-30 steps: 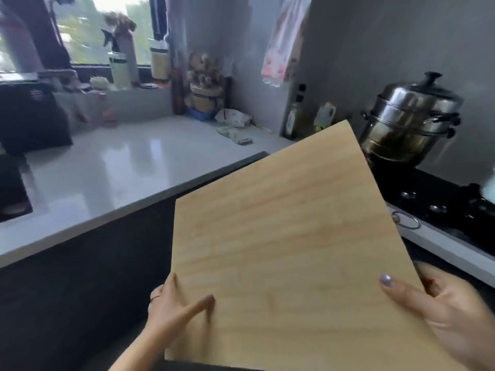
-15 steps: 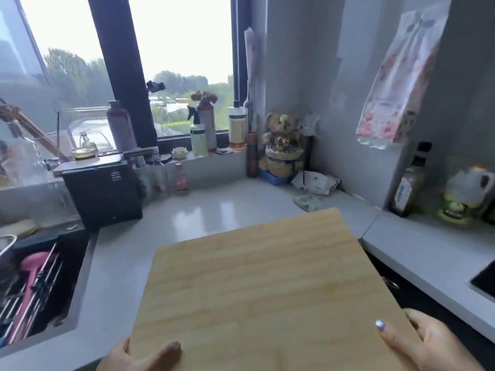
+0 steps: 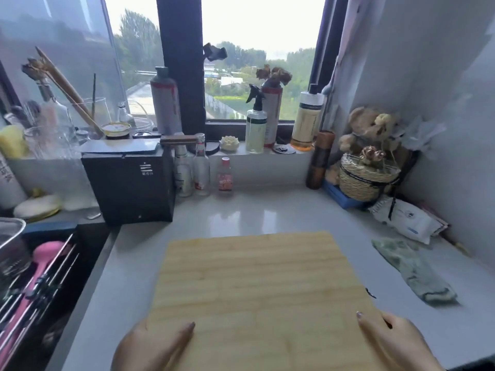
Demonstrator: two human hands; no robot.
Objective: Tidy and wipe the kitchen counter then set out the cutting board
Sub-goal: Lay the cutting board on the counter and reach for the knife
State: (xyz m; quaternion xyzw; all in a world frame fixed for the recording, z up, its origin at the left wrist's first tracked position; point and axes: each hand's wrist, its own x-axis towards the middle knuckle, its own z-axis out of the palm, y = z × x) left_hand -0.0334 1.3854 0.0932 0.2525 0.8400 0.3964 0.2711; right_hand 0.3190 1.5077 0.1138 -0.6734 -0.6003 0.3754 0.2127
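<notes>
A large pale wooden cutting board (image 3: 257, 293) lies flat over the white counter (image 3: 267, 210), its far edge toward the window. My left hand (image 3: 152, 346) grips its near left corner, thumb on top. My right hand (image 3: 396, 341) grips the near right edge, thumb on top. I cannot tell whether the board rests on the counter or hovers just above it. A crumpled green cloth (image 3: 412, 271) lies on the counter to the board's right.
A black box (image 3: 128, 183) stands at the back left, small bottles (image 3: 201, 167) beside it. The sink (image 3: 40, 277) with a rack and a pink utensil is at left. A straw basket (image 3: 367, 178) with plush bears and a wipes pack (image 3: 407, 220) fill the back right corner.
The board was carried left from the stove side to over the counter and lowered to level. The view turned toward the window. Both hands kept their hold.
</notes>
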